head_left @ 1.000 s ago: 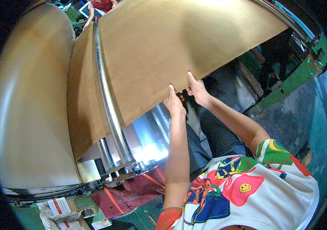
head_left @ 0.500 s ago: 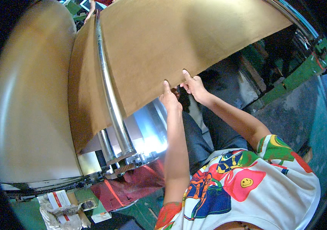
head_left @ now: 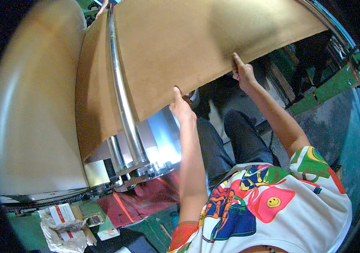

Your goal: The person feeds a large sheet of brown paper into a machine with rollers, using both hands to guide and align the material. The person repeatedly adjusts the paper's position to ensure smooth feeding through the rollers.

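Note:
A wide brown sheet [head_left: 167, 50], which could be paper or thin leather, stretches across the upper middle of the view. Its near edge slants up from lower left to upper right. My left hand [head_left: 182, 107] grips that edge, thumb on top and the other fingers mostly hidden below. Farther right along the same edge, my right hand [head_left: 244, 75] also holds the sheet, one digit extended over its upper face. To the left, a shiny metal roller bar [head_left: 123, 101] lies over the sheet. Beyond the bar, the sheet meets a large smooth drum [head_left: 36, 109].
A green machine frame [head_left: 329, 86] with a metal bar bounds the right side. Below the drum runs a dark chain [head_left: 57, 204]. Maroon cloth [head_left: 146, 198] and a torn white package [head_left: 64, 227] sit at lower left. Another person's hand [head_left: 102, 8] shows at the top.
My right hand has moved up and right along the sheet's edge, away from my left hand. My left hand has shifted slightly left.

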Demonstrator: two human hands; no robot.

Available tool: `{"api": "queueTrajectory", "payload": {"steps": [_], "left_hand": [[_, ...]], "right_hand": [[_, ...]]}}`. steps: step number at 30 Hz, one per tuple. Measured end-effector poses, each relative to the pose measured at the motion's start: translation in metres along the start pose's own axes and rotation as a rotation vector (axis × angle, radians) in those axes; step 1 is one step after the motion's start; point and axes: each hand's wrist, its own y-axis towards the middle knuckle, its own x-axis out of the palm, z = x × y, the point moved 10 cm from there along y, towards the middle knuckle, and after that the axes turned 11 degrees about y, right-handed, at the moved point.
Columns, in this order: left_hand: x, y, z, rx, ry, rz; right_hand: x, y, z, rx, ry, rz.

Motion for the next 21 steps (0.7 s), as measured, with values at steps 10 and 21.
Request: {"api": "queueTrajectory", "payload": {"steps": [10,21], "left_hand": [[-0.019,-0.005,0.013,0.270,0.169,0.109],[0.023,-0.054,0.028,0.300,0.189,-0.123]], "right_hand": [[0.021,-0.038,0.023,-0.050,-0.228,-0.130],[0.100,-0.116,0.063,-0.121,-0.468,-0.384]]}}
